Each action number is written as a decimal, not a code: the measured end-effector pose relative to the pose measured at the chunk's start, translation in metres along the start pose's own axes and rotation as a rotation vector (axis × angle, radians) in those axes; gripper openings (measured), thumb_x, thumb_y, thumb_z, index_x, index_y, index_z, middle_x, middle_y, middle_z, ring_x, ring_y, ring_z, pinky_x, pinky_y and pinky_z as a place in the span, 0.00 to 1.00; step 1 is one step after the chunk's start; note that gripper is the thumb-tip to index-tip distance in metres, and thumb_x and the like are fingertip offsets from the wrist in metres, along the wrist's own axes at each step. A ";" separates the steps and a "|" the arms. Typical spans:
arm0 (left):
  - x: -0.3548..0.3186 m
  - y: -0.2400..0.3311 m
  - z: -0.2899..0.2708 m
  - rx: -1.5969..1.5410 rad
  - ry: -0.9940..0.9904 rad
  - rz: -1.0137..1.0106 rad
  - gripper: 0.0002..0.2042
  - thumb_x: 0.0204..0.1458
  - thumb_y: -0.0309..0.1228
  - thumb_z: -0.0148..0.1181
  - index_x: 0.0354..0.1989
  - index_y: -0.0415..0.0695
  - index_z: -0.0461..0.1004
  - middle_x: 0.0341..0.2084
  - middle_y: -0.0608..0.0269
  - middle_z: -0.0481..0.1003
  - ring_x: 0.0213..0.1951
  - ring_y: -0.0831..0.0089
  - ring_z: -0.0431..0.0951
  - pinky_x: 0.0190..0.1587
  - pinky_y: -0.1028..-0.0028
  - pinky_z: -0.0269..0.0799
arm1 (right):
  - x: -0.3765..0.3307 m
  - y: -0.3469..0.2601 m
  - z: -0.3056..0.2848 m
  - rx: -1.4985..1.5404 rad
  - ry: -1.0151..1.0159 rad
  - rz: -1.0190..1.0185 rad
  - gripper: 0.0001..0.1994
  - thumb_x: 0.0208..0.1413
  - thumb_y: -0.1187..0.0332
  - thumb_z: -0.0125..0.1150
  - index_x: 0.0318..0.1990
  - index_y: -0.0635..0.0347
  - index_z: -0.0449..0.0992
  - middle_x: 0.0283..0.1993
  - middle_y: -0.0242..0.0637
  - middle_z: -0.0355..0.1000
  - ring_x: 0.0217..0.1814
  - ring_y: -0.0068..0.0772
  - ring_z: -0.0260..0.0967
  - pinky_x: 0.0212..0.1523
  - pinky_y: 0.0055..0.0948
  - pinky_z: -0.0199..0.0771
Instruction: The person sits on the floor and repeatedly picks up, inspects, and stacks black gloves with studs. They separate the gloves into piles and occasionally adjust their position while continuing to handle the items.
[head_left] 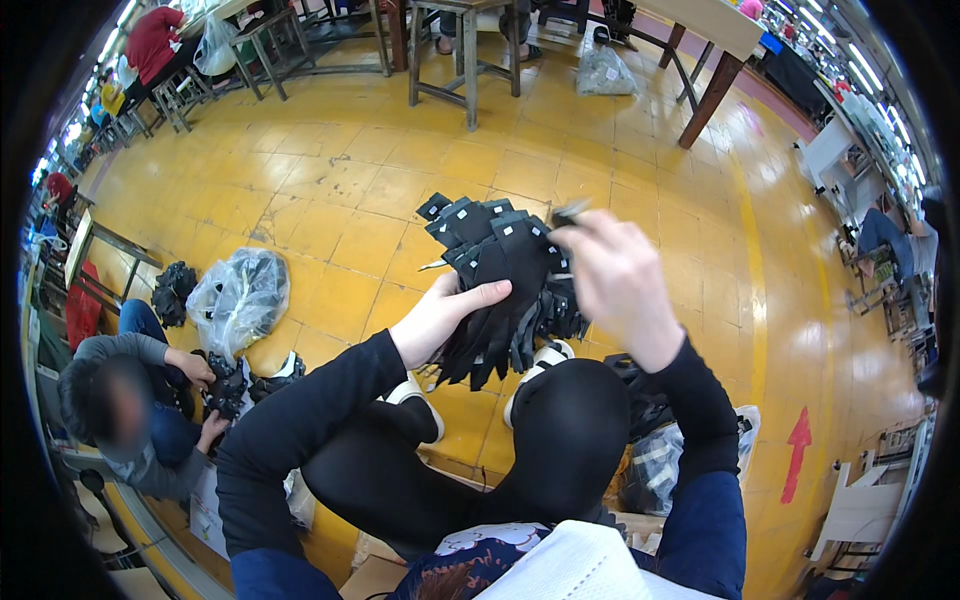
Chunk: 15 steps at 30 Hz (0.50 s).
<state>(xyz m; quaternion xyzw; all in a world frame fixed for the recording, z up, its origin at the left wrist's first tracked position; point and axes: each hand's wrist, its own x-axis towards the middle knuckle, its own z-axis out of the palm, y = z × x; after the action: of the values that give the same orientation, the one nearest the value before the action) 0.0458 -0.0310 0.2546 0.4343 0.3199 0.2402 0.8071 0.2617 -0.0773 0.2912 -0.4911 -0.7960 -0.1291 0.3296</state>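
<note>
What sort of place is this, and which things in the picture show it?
Probably a factory workshop, perhaps for sewn goods. It shows in the worktables, the red arrow on the floor and the many similar black pieces in the left hand.

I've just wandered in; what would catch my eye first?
First, the fanned bundle of black strips in the person's left grip, near the middle. Then the glossy yellow floor beneath, with a red arrow at right. At left, a co-worker in grey handles dark pieces.
</note>
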 end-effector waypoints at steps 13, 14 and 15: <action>0.009 0.006 -0.007 0.036 0.112 0.095 0.18 0.52 0.28 0.62 0.50 0.38 0.69 0.43 0.63 0.74 0.45 0.75 0.74 0.49 0.75 0.70 | 0.009 0.001 0.007 0.312 0.107 0.312 0.09 0.43 0.74 0.67 0.30 0.65 0.73 0.36 0.42 0.69 0.39 0.40 0.71 0.42 0.30 0.70; 0.007 0.010 -0.004 0.057 0.074 0.099 0.17 0.52 0.28 0.62 0.50 0.38 0.69 0.43 0.63 0.74 0.45 0.75 0.74 0.49 0.75 0.70 | 0.009 -0.005 0.010 0.301 0.073 0.267 0.09 0.43 0.73 0.68 0.32 0.65 0.74 0.38 0.41 0.69 0.39 0.40 0.71 0.42 0.31 0.71; 0.007 0.009 -0.004 0.055 0.065 0.135 0.17 0.52 0.28 0.62 0.50 0.38 0.70 0.43 0.63 0.74 0.45 0.75 0.74 0.48 0.75 0.70 | 0.008 -0.011 0.014 0.291 0.038 0.221 0.10 0.43 0.72 0.69 0.33 0.64 0.75 0.40 0.41 0.69 0.40 0.41 0.71 0.41 0.31 0.71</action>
<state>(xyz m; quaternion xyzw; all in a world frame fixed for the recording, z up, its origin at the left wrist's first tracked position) 0.0473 -0.0197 0.2582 0.4688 0.3224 0.2991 0.7661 0.2443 -0.0692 0.2873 -0.5203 -0.7409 0.0153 0.4244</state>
